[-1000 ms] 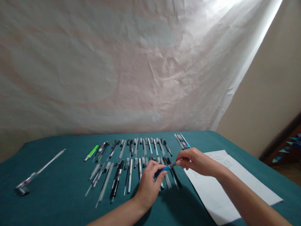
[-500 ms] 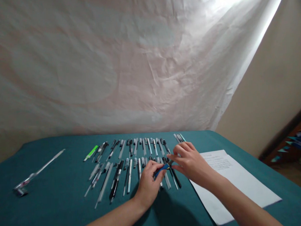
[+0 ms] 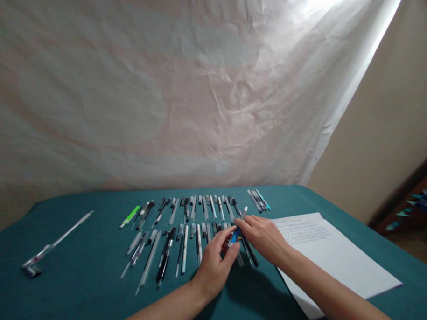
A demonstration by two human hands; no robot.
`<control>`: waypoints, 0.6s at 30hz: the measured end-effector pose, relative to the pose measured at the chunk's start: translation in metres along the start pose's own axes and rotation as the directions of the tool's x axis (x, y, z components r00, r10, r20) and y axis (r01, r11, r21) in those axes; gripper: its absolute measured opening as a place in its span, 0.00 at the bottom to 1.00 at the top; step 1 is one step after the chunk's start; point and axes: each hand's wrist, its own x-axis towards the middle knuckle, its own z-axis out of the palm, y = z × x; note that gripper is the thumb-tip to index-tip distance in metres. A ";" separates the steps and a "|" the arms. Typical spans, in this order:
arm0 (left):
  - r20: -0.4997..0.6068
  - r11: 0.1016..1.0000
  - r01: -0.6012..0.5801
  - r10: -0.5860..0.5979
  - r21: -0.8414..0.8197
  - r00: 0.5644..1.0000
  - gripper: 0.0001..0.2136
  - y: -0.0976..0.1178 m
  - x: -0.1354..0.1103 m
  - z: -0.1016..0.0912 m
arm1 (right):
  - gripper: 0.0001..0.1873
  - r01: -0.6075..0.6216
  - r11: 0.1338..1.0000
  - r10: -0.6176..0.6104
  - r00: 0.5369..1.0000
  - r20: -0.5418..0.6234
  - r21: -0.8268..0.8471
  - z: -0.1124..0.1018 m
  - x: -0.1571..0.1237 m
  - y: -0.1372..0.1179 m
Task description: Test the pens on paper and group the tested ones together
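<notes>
Left hand (image 3: 214,261): forearm comes in from low left, wrist straight, back of hand up. Fingers curled, thumb and forefinger pinched on the lower, blue part of the blue pen (image 3: 236,234).

Right hand (image 3: 264,236): forearm enters from low right, crossing the near corner of the paper (image 3: 338,258). Palm down, fingers bent and closed on the same pen just above the left hand's pinch. The two hands touch or nearly touch at the pen.

Blue pen: tilted, pale end pointing up and away beyond the right fingertips, lifted off the cloth.

Under and beyond both hands: two rows of pens (image 3: 187,221) laid side by side on the table (image 3: 81,295). A small pen cluster (image 3: 259,200) lies beyond the right hand. A green marker (image 3: 129,216) sits well left of the left hand; a long clear rod (image 3: 58,241) lies farther left.
</notes>
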 end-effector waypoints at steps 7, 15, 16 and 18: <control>0.167 0.994 -0.109 0.103 0.023 0.981 0.17 0.009 -0.003 -0.002 | 0.11 0.029 0.998 -0.028 0.999 -0.028 0.061 0.010 -0.001 0.009; 0.217 0.982 -0.185 0.177 0.019 0.960 0.18 0.014 -0.003 -0.007 | 0.13 0.031 0.995 -0.030 0.999 -0.012 0.090 0.011 -0.002 0.009; 0.217 0.982 -0.188 0.179 0.021 0.960 0.18 0.014 -0.004 -0.007 | 0.13 0.032 0.995 -0.032 0.999 -0.010 0.093 0.011 -0.002 0.009; 0.212 0.982 -0.189 0.179 0.027 0.961 0.17 0.013 -0.004 -0.007 | 0.13 0.036 0.995 -0.035 0.999 -0.008 0.096 0.011 -0.001 0.009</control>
